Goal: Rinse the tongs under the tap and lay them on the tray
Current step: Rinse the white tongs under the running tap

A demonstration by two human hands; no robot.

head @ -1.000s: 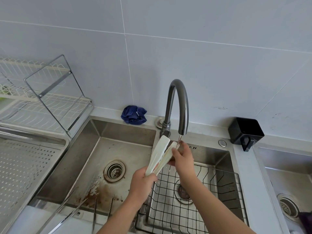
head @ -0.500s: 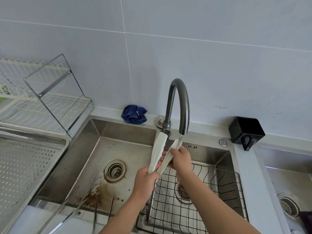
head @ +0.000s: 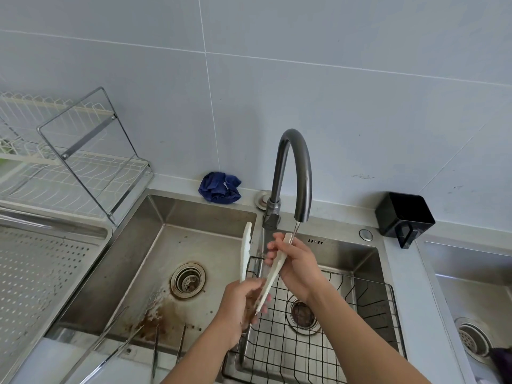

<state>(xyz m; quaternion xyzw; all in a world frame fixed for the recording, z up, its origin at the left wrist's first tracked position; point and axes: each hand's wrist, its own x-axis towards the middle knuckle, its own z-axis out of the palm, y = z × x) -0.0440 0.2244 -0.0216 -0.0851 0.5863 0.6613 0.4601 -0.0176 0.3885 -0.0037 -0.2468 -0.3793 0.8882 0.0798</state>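
Observation:
White plastic tongs (head: 245, 250) stand tips-up over the divider between the two sink basins, their two arms spread apart. My left hand (head: 243, 303) grips their lower hinge end. My right hand (head: 296, 266) holds the right arm of the tongs, whose tip sits under a thin stream of water from the dark curved tap (head: 293, 173). The perforated steel tray (head: 41, 275) lies at the left, beside the left basin.
A black wire basket (head: 360, 322) sits in the right basin. Metal tongs (head: 155, 347) and other metal utensils lean at the front of the stained left basin. A blue cloth (head: 220, 187), a black cup (head: 404, 217) and a dish rack (head: 69, 159) stand along the back.
The tongs' arms have spread wider apart. My right hand has slid along the right arm under the stream, and my left hand has dropped slightly.

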